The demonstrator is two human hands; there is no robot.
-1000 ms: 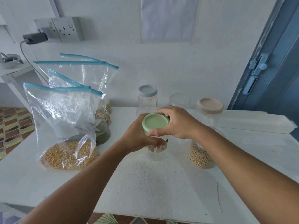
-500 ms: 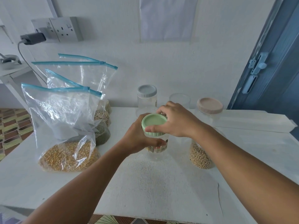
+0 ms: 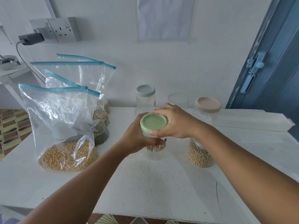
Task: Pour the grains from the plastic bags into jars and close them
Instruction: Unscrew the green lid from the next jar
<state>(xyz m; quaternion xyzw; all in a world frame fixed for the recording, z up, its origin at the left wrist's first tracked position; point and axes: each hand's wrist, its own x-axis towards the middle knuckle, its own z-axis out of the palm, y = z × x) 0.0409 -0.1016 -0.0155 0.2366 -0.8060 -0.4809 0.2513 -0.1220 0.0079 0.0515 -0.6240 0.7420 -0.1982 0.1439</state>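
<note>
A clear jar (image 3: 155, 151) stands at the middle of the white table (image 3: 161, 188). My left hand (image 3: 137, 139) grips its body from the left. My right hand (image 3: 174, 122) holds its green lid (image 3: 153, 123) by the rim, on top of the jar. To the right stands a jar of pale beans (image 3: 200, 154) with a pink lid (image 3: 207, 104). On the left, a zip bag of yellow corn (image 3: 64, 152) stands in front of other zip bags (image 3: 84, 81) with darker grains.
Behind stand an empty jar with a grey lid (image 3: 145, 91) and a clear-lidded jar (image 3: 178, 98). A wall socket with a plugged charger (image 3: 31, 38) is at upper left. A blue door (image 3: 271, 65) is at right. A long white strip (image 3: 252, 123) lies on the table's right side.
My right hand has shifted its fingers round the green lid's rim, thumb now at the near edge. My left hand keeps its grip on the jar, which stays in place.
</note>
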